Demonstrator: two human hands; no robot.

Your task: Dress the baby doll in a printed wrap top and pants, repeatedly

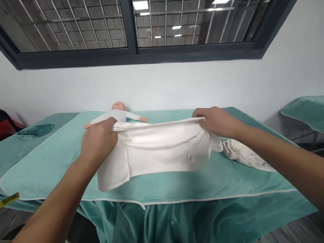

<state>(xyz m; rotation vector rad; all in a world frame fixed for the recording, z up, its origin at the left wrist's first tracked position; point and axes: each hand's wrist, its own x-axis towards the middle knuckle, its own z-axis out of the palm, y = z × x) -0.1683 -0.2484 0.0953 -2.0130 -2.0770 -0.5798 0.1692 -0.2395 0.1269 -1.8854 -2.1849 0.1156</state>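
Observation:
A white baby garment (pixel 162 145) hangs stretched between both hands above the green-covered table. My left hand (pixel 100 138) is closed round its upper left corner. At the opposite end, my right hand (pixel 215 122) pinches the upper edge near the corner. The cloth sags in folds, and its lower left part droops furthest. Behind my left hand, a baby doll (pixel 117 114) in a white long-sleeved top lies on its back with arms spread; its lower body is hidden by my hand and the garment. Crumpled white cloth (pixel 244 155) lies beyond my right forearm.
A light green blanket (pixel 60 162) with white edging lies over a darker green cover (pixel 157 222) that drapes down the front. The white wall (pixel 162 84) and a dark-framed window stand behind. A red and black object (pixel 6 126) sits at the far left.

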